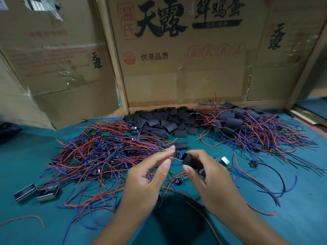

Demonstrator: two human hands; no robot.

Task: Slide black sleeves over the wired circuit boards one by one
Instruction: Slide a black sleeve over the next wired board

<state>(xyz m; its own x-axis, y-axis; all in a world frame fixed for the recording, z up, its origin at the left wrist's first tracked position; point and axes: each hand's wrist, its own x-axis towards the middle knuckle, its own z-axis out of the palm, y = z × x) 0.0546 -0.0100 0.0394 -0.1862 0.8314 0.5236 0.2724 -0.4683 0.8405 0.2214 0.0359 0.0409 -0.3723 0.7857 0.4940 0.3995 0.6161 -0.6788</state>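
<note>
Above the near middle of the teal worktop [292,218], a short black tubular sleeve [189,160] is pinched in the right hand [210,175], its open mouth turned left. A small wired circuit board [177,155] is pinched at the fingertips of the left hand [150,175], its end just at the sleeve mouth. The mouth is best kept rounded, not squashed flat, and the board fed in straight, with its red and blue wires [169,184] trailing clear behind it.
</note>
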